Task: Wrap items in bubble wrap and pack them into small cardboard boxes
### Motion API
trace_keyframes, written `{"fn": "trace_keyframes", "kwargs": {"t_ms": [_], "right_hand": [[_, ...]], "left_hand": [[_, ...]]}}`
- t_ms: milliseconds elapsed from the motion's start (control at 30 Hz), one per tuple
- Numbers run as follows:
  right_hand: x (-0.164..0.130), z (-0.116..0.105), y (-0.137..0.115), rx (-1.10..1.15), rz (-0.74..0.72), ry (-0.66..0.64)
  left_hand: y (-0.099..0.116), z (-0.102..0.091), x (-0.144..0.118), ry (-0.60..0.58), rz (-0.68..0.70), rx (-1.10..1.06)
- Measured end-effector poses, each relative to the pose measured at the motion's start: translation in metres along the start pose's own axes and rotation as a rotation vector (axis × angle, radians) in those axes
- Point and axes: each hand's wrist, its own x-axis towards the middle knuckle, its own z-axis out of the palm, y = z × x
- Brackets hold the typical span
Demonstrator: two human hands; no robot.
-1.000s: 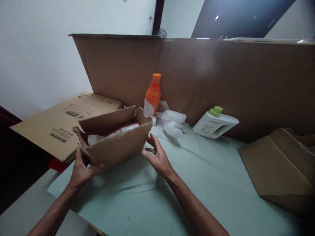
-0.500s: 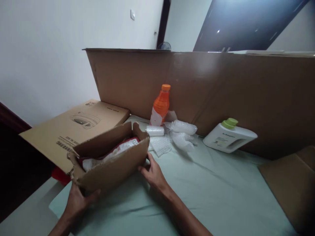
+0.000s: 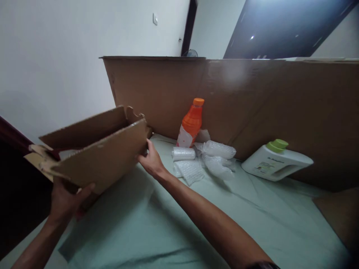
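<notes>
An open-topped cardboard box (image 3: 109, 157) is held up at the left, tilted, between both of my hands. My left hand (image 3: 66, 200) grips its near left lower corner, the thumb lying along the front wall. At the right end, my right hand (image 3: 150, 158) has its fingers round the box's corner. Only a bit of dark red and white stuff shows inside; the rest of the contents is hidden by the front wall. Right of the box, bubble wrap (image 3: 217, 149) lies in rolled and flat pieces near an orange bottle (image 3: 192, 121).
A white jug with a green cap (image 3: 273, 164) leans at the right against a tall cardboard panel (image 3: 168, 82) along the back. Pale green cloth (image 3: 179, 220) covers the surface. Another cardboard piece (image 3: 339, 216) stands at the right edge.
Both hands have raised the box and carried it left, so it now covers most of the flat printed carton behind it. Less of its contents shows. The view has shifted slightly.
</notes>
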Motion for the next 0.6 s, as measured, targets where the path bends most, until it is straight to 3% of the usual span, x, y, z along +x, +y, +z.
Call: {"fn": "trace_keyframes", "kwargs": {"t_ms": [100,233,367,600], "right_hand": [[0.058,0.038,0.003,-0.12,0.002,-0.076],[0.081,0.072,0.025,-0.185,0.025,-0.201],[0.068,0.08,0.055,-0.248,0.001,-0.271],[0.011,0.068,0.094,-0.322,-0.104,-0.288]], "left_hand": [[0.004,0.015,0.049,0.005,-0.056,-0.117],[-0.021,0.027,0.087,0.007,-0.101,0.007],[-0.033,0.043,0.115,-0.031,-0.038,0.083],[-0.018,0.093,0.172,-0.116,-0.05,-0.026]]}}
